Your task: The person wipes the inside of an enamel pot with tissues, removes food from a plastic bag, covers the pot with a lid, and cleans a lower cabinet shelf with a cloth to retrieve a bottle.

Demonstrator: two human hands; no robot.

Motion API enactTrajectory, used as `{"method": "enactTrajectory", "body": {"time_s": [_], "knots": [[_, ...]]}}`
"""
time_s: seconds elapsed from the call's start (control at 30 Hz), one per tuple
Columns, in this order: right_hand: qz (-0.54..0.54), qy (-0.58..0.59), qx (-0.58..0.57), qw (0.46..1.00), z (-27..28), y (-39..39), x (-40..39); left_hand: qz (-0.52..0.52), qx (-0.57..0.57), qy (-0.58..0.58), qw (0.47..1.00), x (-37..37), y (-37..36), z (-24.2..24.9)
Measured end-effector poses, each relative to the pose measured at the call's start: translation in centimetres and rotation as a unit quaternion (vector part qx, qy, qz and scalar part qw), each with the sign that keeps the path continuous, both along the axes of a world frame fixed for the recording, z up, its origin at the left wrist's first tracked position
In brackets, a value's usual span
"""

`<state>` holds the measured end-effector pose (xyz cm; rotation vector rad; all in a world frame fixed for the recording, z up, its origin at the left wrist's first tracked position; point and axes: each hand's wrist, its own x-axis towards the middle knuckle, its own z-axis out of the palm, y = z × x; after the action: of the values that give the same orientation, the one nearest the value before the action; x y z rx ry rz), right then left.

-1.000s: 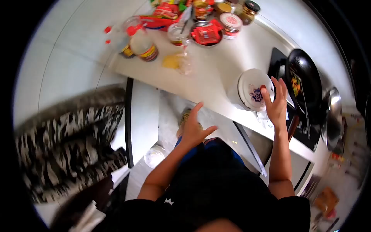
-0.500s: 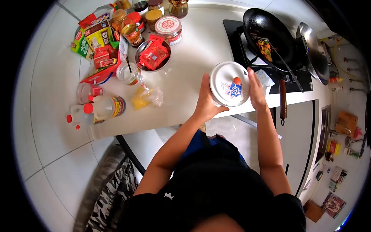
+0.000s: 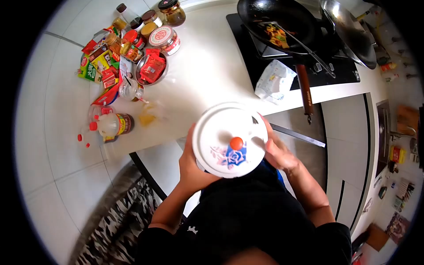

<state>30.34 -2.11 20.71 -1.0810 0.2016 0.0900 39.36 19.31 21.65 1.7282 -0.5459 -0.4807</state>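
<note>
A round white lidded pot (image 3: pixel 216 128) with a blue and pink flower print and an orange knob (image 3: pixel 236 143) is held up close to my body, in front of the counter's edge. My left hand (image 3: pixel 193 165) wraps its left side, thumb toward the near side. On the other side my right hand (image 3: pixel 282 154) grips the pot's wall, with its fingers partly hidden behind the rim. A small dark notch shows at the lid's upper right. The lid covers whatever is inside.
A black wok (image 3: pixel 256 13) with cooked food (image 3: pixel 277 37) and a long-handled utensil (image 3: pixel 311 52) rests on the stove (image 3: pixel 340 75). Nearby are a crumpled white packet (image 3: pixel 276 81) and a metal lid (image 3: pixel 342 28). Jars (image 3: pixel 165 39), sauce packets (image 3: pixel 152 68) and bottles (image 3: pixel 115 125) crowd the counter's left side.
Both hands have brought the pot from over the counter back toward my body. The view has shifted, and the white packet beside the stove is now uncovered.
</note>
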Motion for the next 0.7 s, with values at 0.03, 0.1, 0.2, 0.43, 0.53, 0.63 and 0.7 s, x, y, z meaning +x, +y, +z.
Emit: {"method": "enactTrajectory", "body": {"time_s": [0.03, 0.1, 0.2, 0.43, 0.53, 0.63, 0.7], "knots": [[-0.008, 0.026, 0.058, 0.998, 0.5, -0.5, -2.0, -0.008, 0.019, -0.013, 1.000, -2.0, -0.4, -0.4], [-0.020, 0.059, 0.100, 0.993, -0.8, -2.5, -6.7, -0.034, 0.107, -0.044, 0.993, -6.1, -2.0, -2.0], [-0.056, 0.080, 0.100, 0.990, -2.7, -6.8, -14.2, -0.064, 0.080, -0.077, 0.992, -12.7, -6.8, -4.1], [-0.193, 0.151, 0.063, 0.967, -3.6, -17.8, -30.4, -0.150, 0.004, -0.201, 0.968, -26.2, -21.0, -7.2], [-0.278, 0.129, 0.026, 0.951, -4.9, -21.6, -34.8, -0.191, -0.008, -0.258, 0.947, -28.9, -27.5, -7.9], [-0.377, 0.041, -0.083, 0.922, -7.6, -25.9, -36.8, -0.263, 0.025, -0.321, 0.909, -28.7, -34.1, -8.7], [-0.424, 0.010, -0.175, 0.889, -9.8, -29.7, -36.8, -0.310, 0.040, -0.241, 0.919, -27.3, -38.5, -12.1]]}}
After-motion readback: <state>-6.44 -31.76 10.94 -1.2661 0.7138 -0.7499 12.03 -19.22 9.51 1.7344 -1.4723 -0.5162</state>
